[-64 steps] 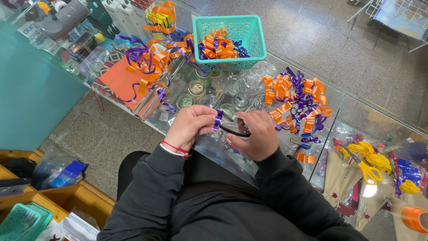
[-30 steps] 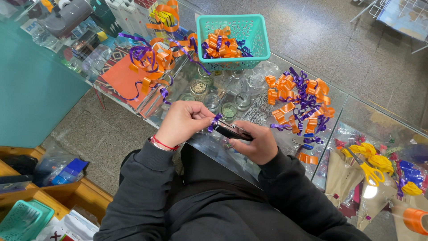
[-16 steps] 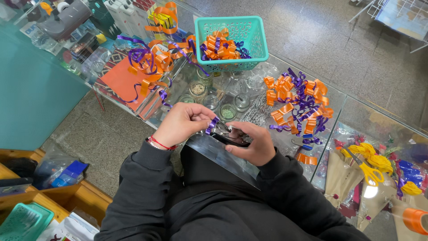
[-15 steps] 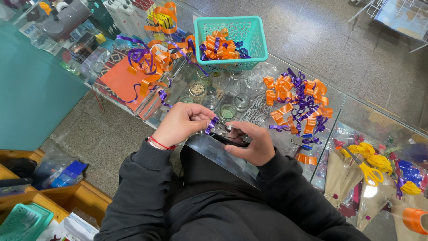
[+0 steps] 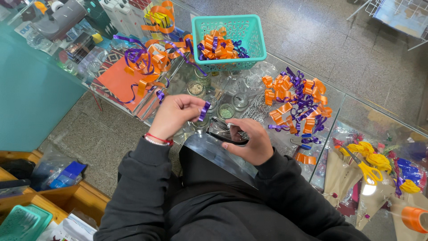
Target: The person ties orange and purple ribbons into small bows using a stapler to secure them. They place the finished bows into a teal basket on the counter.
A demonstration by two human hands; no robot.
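Note:
My left hand [image 5: 174, 115] pinches a short folded piece of purple ribbon [image 5: 204, 110] above the glass counter [image 5: 356, 111]. My right hand [image 5: 249, 142] grips a black stapler [image 5: 225, 134] just right of the ribbon, its jaws pointing toward the ribbon. Both hands hover close together near the counter's front edge. A red string bracelet circles my left wrist.
A teal basket [image 5: 232, 31] of orange and purple bows stands at the back. A pile of orange and purple ribbon loops [image 5: 296, 100] lies to the right. Curled ribbon [image 5: 142, 60] lies on an orange sheet left. Yellow scissors [image 5: 363, 167] and an orange roll [image 5: 414, 218] sit far right.
My left hand has lifted the purple ribbon slightly up and away from the stapler; the two hands, earlier pressed together, are now a little apart.

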